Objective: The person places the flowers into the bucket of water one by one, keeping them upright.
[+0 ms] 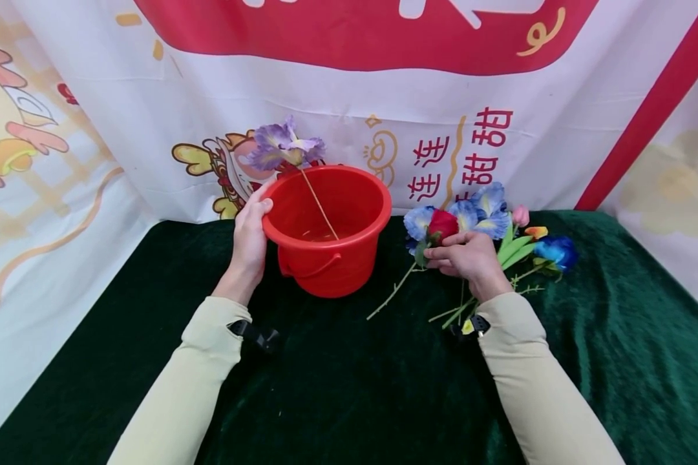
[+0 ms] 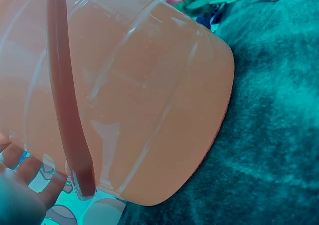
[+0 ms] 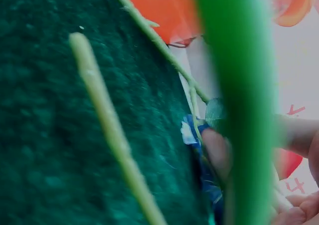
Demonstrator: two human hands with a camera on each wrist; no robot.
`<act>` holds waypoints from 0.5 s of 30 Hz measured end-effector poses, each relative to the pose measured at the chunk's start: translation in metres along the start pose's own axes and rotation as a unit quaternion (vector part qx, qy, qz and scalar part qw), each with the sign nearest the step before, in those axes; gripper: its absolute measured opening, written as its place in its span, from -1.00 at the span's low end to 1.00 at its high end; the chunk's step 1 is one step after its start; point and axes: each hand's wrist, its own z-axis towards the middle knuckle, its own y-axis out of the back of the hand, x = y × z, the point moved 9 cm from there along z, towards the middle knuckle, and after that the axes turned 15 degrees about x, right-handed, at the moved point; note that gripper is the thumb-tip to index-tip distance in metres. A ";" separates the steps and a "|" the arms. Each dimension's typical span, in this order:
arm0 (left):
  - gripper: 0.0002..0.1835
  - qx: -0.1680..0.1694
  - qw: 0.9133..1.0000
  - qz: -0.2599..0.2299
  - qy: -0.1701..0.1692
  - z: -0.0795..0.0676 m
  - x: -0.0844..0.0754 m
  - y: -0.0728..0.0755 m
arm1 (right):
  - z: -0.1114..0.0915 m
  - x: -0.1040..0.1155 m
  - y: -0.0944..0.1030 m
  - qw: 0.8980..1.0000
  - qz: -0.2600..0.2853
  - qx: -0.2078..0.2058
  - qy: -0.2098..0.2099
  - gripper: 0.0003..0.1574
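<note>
A red plastic bucket (image 1: 337,271) stands on the dark green cloth, its handle (image 2: 65,95) hanging down the side. My left hand (image 1: 250,236) grips the bucket's left side, thumb at the rim and fingers along the outer wall. Inside leans a purple iris (image 1: 287,145), its thin stem reaching the bottom and its bloom above the rim. To the right, my right hand (image 1: 468,261) pinches a red rose (image 1: 443,225) just below the bloom. The rose's thorny stem (image 3: 159,45) points toward the bucket. In the right wrist view, a blurred green stem partly hides the fingers.
Around and behind my right hand lie blue irises (image 1: 488,210), a pink tulip (image 1: 520,215), an orange tulip (image 1: 536,232) and a deep blue flower (image 1: 557,252). Several cut stems (image 1: 456,313) point toward me. A printed white cloth backdrop (image 1: 337,97) rises behind the table.
</note>
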 end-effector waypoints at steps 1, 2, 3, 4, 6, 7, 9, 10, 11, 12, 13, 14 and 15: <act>-0.41 0.000 1.000 0.000 0.000 0.000 0.000 0.000 | 0.002 -0.002 -0.002 1.000 0.005 0.001 -0.002 -0.45; -0.41 -0.001 1.000 0.000 0.001 0.000 0.000 0.001 | 0.003 -0.004 -0.004 1.000 0.009 0.001 -0.006 -0.43; -0.41 -0.002 1.000 0.001 0.002 0.000 0.000 0.001 | 0.004 -0.005 -0.006 1.000 0.011 -0.002 -0.009 -0.42; -0.42 -0.002 1.000 0.001 0.002 0.000 0.000 0.001 | 0.005 -0.007 -0.008 1.000 0.014 -0.006 -0.011 -0.42; -0.42 -0.002 1.000 0.001 0.002 0.000 0.000 0.001 | 0.007 -0.008 -0.009 1.000 0.023 -0.018 -0.012 -0.43; -0.41 -0.002 1.000 0.001 0.002 0.000 0.001 0.001 | 0.007 -0.009 -0.010 0.999 0.027 -0.027 -0.013 -0.45; -0.41 -0.001 1.000 0.001 0.002 0.000 0.001 0.000 | 0.006 -0.009 -0.010 0.999 0.037 -0.038 -0.011 -0.49; -0.41 -0.002 1.000 0.001 0.002 0.000 0.001 0.000 | 0.006 -0.008 -0.010 0.998 0.044 -0.042 -0.009 -0.52; -0.41 -0.001 1.000 0.002 0.002 0.000 0.001 0.000 | 0.006 -0.007 -0.010 0.998 0.049 -0.045 -0.004 -0.54; -0.41 -0.001 1.000 0.000 0.002 0.001 0.001 0.000 | 0.005 -0.006 -0.010 0.997 0.055 -0.048 0.003 -0.56; -0.41 -0.001 1.000 0.001 0.002 0.001 0.002 0.000 | 0.005 -0.003 -0.011 0.997 0.061 -0.049 0.012 -0.57; -0.41 -0.001 1.000 0.001 0.002 0.001 0.002 0.000 | 0.005 -0.001 -0.011 0.996 0.065 -0.052 0.023 -0.58; -0.41 -0.001 1.000 0.000 0.002 0.001 0.002 0.000 | 0.005 0.002 -0.010 0.995 0.071 -0.058 0.037 -0.58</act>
